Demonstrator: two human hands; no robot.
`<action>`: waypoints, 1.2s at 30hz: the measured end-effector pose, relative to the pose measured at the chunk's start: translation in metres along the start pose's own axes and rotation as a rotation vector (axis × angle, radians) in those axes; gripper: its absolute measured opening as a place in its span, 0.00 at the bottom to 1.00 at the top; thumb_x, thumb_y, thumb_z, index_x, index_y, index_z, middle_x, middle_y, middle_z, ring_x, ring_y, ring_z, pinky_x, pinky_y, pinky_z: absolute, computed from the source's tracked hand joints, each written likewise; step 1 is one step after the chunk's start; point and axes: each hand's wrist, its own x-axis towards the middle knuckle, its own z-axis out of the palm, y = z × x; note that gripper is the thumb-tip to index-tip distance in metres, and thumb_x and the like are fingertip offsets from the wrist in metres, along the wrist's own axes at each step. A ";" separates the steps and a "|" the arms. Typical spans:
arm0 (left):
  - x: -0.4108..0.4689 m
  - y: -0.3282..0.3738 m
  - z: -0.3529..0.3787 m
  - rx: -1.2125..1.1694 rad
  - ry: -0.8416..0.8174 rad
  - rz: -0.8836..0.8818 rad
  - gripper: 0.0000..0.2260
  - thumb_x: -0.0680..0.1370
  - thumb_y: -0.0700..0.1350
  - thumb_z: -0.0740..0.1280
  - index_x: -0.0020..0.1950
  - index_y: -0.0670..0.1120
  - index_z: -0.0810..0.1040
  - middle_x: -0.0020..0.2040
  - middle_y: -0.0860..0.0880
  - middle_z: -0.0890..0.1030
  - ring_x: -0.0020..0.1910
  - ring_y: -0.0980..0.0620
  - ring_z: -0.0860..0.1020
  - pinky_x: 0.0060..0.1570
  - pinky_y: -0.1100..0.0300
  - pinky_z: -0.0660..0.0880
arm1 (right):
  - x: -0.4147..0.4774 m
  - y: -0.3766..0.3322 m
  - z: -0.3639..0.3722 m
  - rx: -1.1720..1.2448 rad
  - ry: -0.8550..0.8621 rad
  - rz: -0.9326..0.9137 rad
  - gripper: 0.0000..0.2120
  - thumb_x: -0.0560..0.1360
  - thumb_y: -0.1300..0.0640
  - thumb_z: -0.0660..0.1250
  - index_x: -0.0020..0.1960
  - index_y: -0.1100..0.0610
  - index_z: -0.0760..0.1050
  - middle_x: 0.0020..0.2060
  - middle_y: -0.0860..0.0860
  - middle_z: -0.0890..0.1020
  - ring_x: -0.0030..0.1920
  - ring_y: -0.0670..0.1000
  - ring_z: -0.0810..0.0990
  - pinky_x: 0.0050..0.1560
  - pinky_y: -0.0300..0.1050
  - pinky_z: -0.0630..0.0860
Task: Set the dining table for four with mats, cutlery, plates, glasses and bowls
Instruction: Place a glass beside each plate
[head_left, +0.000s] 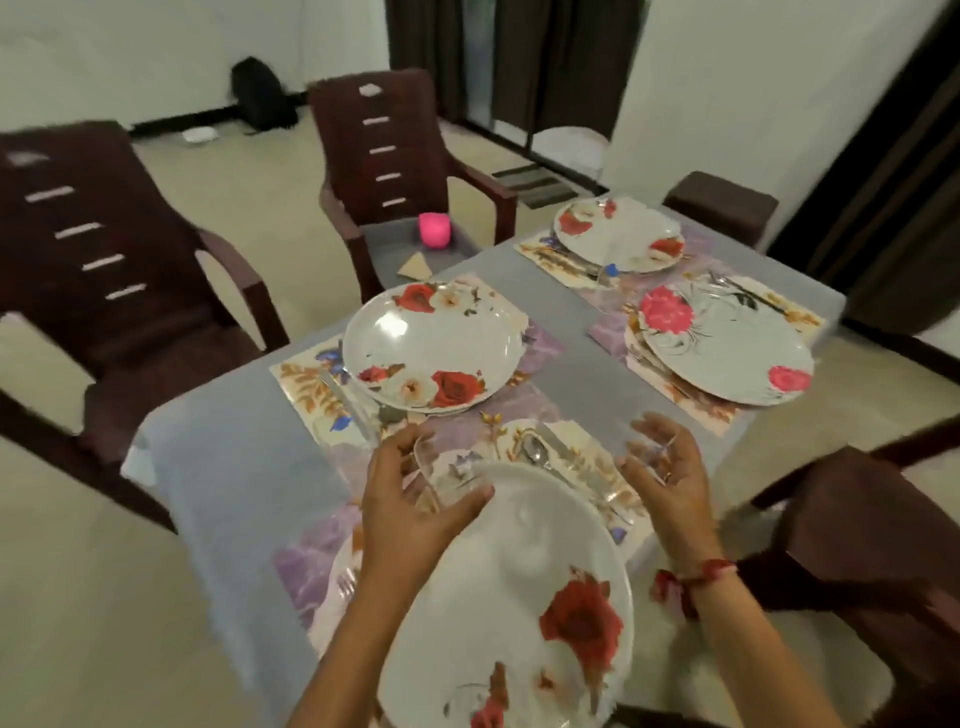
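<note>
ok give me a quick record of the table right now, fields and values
table: grey-clothed dining table, four floral placemats
plates: four white round floral plates, one per mat
cutlery: silver metal spoon on near mat
left hand: grips clear drinking glass
right hand: curled, contents too blurred to tell
bowls: none visible
chair: pink rounded object on brown plastic chair seat

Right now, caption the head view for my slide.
Left hand holds a clear glass at the nearest floral plate's far rim.
</note>
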 end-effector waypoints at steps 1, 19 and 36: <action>0.001 0.001 0.013 0.008 0.062 -0.022 0.34 0.57 0.56 0.81 0.59 0.62 0.71 0.61 0.55 0.76 0.60 0.55 0.76 0.55 0.45 0.78 | 0.016 0.005 -0.004 0.012 -0.051 -0.003 0.27 0.65 0.53 0.72 0.62 0.52 0.70 0.59 0.47 0.76 0.57 0.48 0.77 0.57 0.47 0.76; 0.045 0.036 0.118 0.062 0.187 0.009 0.30 0.63 0.43 0.80 0.60 0.55 0.72 0.56 0.62 0.75 0.54 0.68 0.75 0.46 0.72 0.72 | 0.133 -0.003 -0.076 0.066 -0.259 -0.127 0.25 0.69 0.63 0.73 0.60 0.47 0.70 0.59 0.48 0.75 0.59 0.51 0.77 0.59 0.49 0.76; 0.117 0.008 0.233 0.135 0.419 -0.116 0.31 0.60 0.49 0.81 0.57 0.60 0.71 0.58 0.59 0.75 0.56 0.65 0.75 0.47 0.73 0.73 | 0.305 0.036 -0.099 0.082 -0.478 -0.054 0.28 0.67 0.57 0.76 0.64 0.54 0.70 0.58 0.44 0.76 0.58 0.49 0.77 0.52 0.33 0.76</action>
